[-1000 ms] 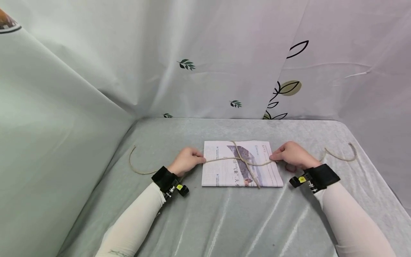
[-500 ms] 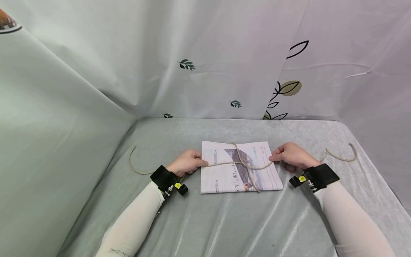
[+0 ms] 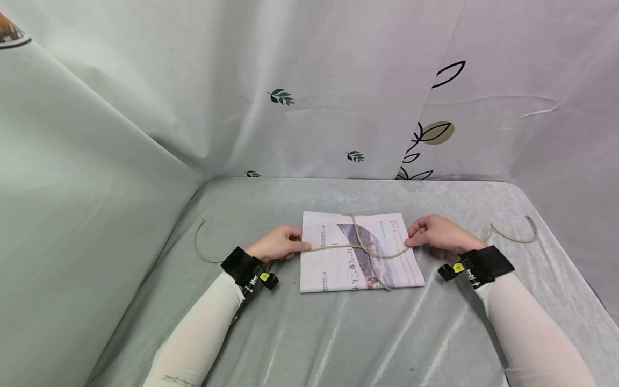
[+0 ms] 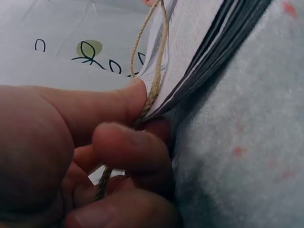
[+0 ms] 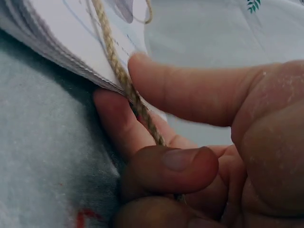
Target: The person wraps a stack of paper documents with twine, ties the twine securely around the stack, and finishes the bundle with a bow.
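A stack of folded newspapers lies on the cloth-covered table, with twine crossing over its top. My left hand pinches the stack's left edge. In the left wrist view its thumb is on top, right at the twine, and a fingertip goes under the edge. At the opposite edge my right hand pinches the stack too. Its thumb lies on the top sheet beside the braided twine, and the index finger is under the paper. The twine runs on between the fingers of each hand.
Loose twine ends curl on the table, one left end beyond the left wrist and one right end beyond the right. A white curtain with leaf prints hangs behind and at both sides.
The newspaper stack has shifted slightly toward me and a little left. My left hand has moved slightly down and left with it; the right hand has barely moved.
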The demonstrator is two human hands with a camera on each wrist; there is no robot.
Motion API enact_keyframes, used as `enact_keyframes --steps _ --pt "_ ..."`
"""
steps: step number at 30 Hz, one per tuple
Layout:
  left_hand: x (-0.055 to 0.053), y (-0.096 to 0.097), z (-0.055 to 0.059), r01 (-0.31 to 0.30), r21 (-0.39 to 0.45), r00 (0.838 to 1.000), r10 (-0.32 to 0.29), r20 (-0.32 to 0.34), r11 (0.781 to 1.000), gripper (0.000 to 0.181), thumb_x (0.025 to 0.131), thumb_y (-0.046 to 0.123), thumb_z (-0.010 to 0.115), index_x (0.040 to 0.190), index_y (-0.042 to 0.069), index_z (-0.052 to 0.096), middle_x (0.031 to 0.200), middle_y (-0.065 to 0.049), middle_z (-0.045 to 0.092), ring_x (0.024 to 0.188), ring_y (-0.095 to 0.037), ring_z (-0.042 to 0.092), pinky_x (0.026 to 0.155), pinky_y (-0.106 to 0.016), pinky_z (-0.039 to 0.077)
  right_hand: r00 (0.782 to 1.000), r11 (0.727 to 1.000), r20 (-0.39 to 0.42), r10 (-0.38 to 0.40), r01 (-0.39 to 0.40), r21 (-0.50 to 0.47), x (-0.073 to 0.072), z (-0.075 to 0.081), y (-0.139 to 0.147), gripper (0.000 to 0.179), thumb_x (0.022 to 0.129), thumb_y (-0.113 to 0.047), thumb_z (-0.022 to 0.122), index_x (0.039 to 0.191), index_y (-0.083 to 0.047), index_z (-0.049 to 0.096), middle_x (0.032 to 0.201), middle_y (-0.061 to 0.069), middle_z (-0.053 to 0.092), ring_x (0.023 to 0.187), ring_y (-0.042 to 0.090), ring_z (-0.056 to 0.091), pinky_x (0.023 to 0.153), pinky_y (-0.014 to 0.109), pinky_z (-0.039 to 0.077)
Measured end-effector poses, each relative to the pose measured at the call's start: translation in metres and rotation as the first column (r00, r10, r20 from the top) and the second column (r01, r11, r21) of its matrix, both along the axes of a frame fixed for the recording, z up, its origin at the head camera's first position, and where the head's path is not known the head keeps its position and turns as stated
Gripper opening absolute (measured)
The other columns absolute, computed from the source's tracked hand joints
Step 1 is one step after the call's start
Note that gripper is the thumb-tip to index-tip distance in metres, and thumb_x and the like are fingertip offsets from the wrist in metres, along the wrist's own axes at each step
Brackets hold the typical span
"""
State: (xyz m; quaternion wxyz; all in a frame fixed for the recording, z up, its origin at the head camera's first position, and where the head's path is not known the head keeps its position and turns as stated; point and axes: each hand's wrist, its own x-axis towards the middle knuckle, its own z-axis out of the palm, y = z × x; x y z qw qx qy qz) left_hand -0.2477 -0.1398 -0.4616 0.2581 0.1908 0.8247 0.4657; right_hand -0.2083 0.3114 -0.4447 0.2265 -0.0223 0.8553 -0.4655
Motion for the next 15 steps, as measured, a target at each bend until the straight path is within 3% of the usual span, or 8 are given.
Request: enact_keyframes --steps 7,10,15 --pt "-0.004 -0.005 0.000 -0.008 0.055 0.997 0.004 0.076 0.998 0.015 0.107 0.015 0.078 0.096 0.005 0.074 0.062 -0.003 0.061 0.049 -0.011 0.050 0.046 -0.023 0.033 0.998 0.999 0.061 0.004 -0.001 -0.046 -0.001 0.002 -0.001 0.067 0.096 -0.021 0.088 0.143 0.013 0.054 0.090 0.007 0.074 0.048 0.011 0.043 0.045 0.030 0.042" --pt "-0.007 -0.007 -0.002 -0.013 0.087 0.995 0.005 0.097 0.996 0.017 0.107 0.016 0.078 0.095 0.005 0.073 0.061 -0.004 0.061 0.050 -0.011 0.050 0.045 -0.023 0.031 0.997 0.996 0.066 0.031 -0.025 -0.085 0.000 0.002 0.001 0.060 0.097 -0.020 0.087 0.140 0.013 0.061 0.088 0.007 0.076 0.047 0.010 0.041 0.045 0.029 0.040" --pt "-0.012 -0.008 -0.006 -0.072 0.159 0.990 0.052 0.128 0.985 0.019 0.106 0.012 0.078 0.093 0.003 0.070 0.061 0.001 0.054 0.049 -0.010 0.045 0.045 -0.023 0.030 0.995 0.990 0.068 0.076 -0.067 -0.123 0.000 0.003 0.004 0.032 0.101 -0.017 0.084 0.119 0.007 0.074 0.083 0.006 0.073 0.047 0.010 0.040 0.046 0.028 0.037"
